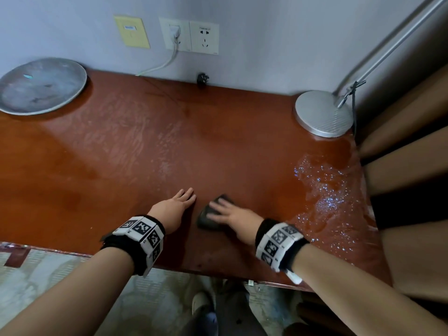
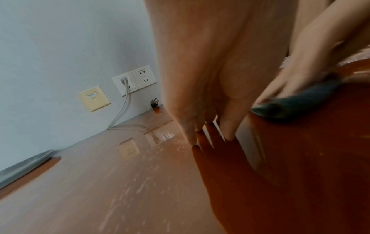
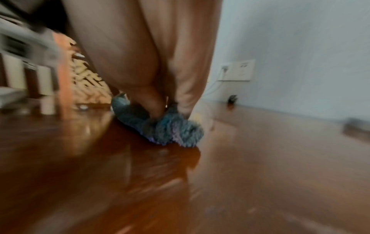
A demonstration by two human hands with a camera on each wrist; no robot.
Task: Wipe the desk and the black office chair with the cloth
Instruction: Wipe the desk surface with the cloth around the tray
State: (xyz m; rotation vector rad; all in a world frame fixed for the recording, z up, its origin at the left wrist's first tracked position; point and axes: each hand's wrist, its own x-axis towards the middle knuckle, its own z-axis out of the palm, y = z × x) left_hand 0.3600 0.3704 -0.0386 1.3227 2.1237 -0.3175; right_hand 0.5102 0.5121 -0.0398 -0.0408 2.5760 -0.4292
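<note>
The glossy reddish-brown desk (image 1: pixel 121 154) fills the head view, with wet streaks and a puddle (image 1: pixel 324 190) near its right edge. A dark grey-blue fluffy cloth (image 1: pixel 208 220) (image 2: pixel 296 106) (image 3: pixel 168 131) lies on the desk near the front middle. My right hand (image 1: pixel 226 210) presses flat on it with straight fingers (image 3: pixel 154 109). My left hand (image 1: pixel 180 202) rests flat on the bare desk just left of the cloth, its fingertips (image 2: pixel 228 134) touching the wood. No black office chair shows in any view.
A round grey tray (image 1: pixel 41 84) sits at the back left. A lamp's round metal base (image 1: pixel 323 113) stands at the back right, its arm rising to the right. Wall sockets (image 1: pixel 191 36), a white cable (image 1: pixel 160 65) and a loose black plug (image 1: pixel 201 80) line the back. Brown curtains (image 1: pixel 409 166) hang right.
</note>
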